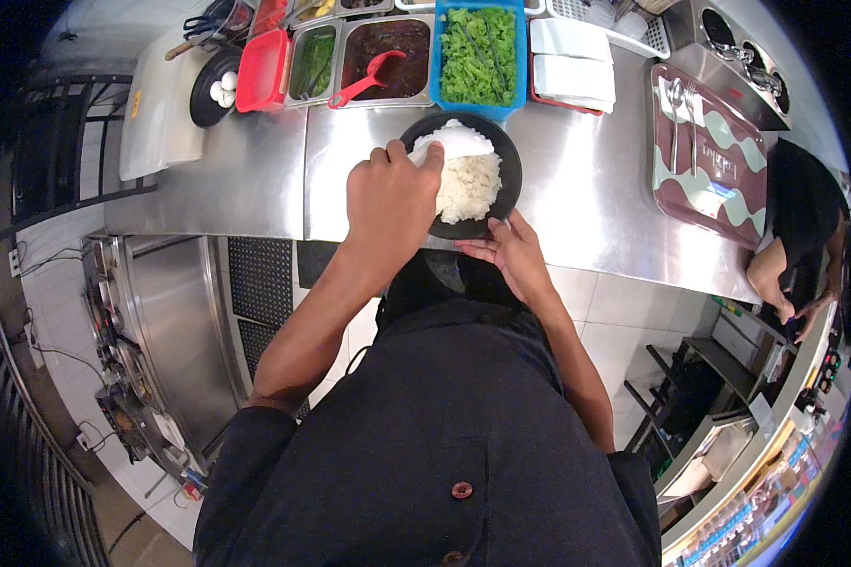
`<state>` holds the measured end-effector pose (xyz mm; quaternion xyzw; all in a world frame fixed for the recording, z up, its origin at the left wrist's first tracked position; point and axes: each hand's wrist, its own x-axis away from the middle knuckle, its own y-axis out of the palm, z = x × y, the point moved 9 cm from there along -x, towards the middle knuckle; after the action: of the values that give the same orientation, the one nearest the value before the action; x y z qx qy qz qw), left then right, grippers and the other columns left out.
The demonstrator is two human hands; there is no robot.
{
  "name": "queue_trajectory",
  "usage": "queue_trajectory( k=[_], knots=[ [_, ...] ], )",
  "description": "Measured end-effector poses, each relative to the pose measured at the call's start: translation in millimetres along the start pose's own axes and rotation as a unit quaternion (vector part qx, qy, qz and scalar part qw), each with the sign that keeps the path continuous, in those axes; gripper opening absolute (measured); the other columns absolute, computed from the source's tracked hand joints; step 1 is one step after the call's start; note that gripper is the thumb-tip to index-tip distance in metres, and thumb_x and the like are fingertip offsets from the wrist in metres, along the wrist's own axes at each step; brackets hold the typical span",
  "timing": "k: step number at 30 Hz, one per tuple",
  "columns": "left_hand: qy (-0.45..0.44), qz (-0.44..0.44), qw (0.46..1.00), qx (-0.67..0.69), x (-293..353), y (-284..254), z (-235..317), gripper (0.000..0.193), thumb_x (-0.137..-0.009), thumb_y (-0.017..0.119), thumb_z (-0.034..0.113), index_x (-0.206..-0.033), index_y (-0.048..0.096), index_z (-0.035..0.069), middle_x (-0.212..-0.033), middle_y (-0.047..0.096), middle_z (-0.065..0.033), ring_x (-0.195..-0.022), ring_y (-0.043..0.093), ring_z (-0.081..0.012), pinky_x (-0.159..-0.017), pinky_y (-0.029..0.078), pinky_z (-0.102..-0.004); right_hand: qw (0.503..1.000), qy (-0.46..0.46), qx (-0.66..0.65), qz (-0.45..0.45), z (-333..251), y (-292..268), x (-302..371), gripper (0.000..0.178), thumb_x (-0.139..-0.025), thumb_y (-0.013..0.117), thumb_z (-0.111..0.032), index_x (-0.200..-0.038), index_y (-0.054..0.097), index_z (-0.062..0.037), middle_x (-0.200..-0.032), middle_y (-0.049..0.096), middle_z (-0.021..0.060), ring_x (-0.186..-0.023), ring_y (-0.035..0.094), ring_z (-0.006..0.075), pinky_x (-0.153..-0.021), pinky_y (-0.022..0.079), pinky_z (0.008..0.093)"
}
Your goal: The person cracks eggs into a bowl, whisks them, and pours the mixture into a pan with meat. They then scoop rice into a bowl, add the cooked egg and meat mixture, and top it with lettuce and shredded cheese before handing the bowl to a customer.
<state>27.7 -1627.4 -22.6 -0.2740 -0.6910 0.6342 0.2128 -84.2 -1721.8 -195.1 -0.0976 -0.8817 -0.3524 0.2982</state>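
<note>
A round black plate (511, 180) holding a mound of white rice (470, 186) is at the near edge of the steel counter. My left hand (390, 194) is closed over the plate's left side, its thumb and fingers pinching a white, napkin-like piece (460, 141). That piece lies along the far side of the rice, and its exact kind is hard to make out. From the near right, my right hand (512, 253) grips the plate's rim, thumb on top and fingers partly underneath. Just beyond the plate stands a blue tub of green lettuce (479, 57).
Left of the lettuce, a red ladle (369, 80) rests in a pan of dark sauce (402, 42). A black dish holds white eggs (223, 90). White napkins (572, 61) are stacked beyond the plate. A patterned tray (709, 189) carries cutlery. Another person (804, 208) is at far right.
</note>
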Motion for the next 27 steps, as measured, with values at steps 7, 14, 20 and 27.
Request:
queue_trajectory(
  k=[7, 14, 20, 27],
  knots=[
    [-0.077, -0.062, 0.992, 0.084, 30.4, 32.4, -8.0, 0.044, -0.086, 0.059, 0.011, -0.128, 0.064, 0.02, -0.078, 0.06, -0.0132, -0.066, 0.066, -0.0313, -0.055, 0.052, -0.0442, 0.999, -0.033, -0.021, 0.007, 5.1, 1.1, 1.9, 0.037, -0.105, 0.038, -0.005, -0.14, 0.034, 0.0046, -0.128, 0.055, 0.0286, -0.105, 0.067, 0.0422, -0.093, 0.058, 0.0457],
    [-0.117, -0.067, 0.988, 0.082, 42.8, 34.6, -17.9, 0.043, -0.088, 0.058, 0.011, -0.13, 0.064, 0.02, -0.079, 0.061, -0.0139, -0.06, 0.065, -0.0322, -0.054, 0.052, -0.0433, 0.999, -0.03, 0.001, 0.012, 4.3, 4.2, 3.3, 0.036, -0.105, 0.036, -0.006, -0.139, 0.035, 0.0058, -0.126, 0.056, 0.0287, -0.106, 0.067, 0.0409, -0.093, 0.058, 0.0449],
    [-0.163, -0.124, 0.975, 0.089, 57.7, 34.0, -27.6, 0.046, -0.083, 0.06, 0.009, -0.129, 0.063, 0.013, -0.08, 0.06, -0.0162, -0.069, 0.069, -0.0328, -0.056, 0.054, -0.0441, 0.999, -0.034, 0.014, 0.032, 4.6, 5.4, 5.2, 0.034, -0.105, 0.037, -0.006, -0.137, 0.036, 0.007, -0.124, 0.058, 0.0284, -0.106, 0.067, 0.0403, -0.094, 0.058, 0.0442],
    [-0.138, -0.056, 0.985, 0.093, 36.0, 34.1, -9.5, 0.047, -0.088, 0.056, 0.007, -0.135, 0.057, 0.012, -0.08, 0.062, -0.0214, -0.068, 0.068, -0.0375, -0.057, 0.054, -0.0473, 0.999, -0.037, 0.018, 0.027, 5.6, 3.4, 1.9, 0.033, -0.106, 0.036, -0.006, -0.135, 0.038, 0.007, -0.123, 0.058, 0.0279, -0.105, 0.067, 0.0397, -0.093, 0.058, 0.0438]
  ],
)
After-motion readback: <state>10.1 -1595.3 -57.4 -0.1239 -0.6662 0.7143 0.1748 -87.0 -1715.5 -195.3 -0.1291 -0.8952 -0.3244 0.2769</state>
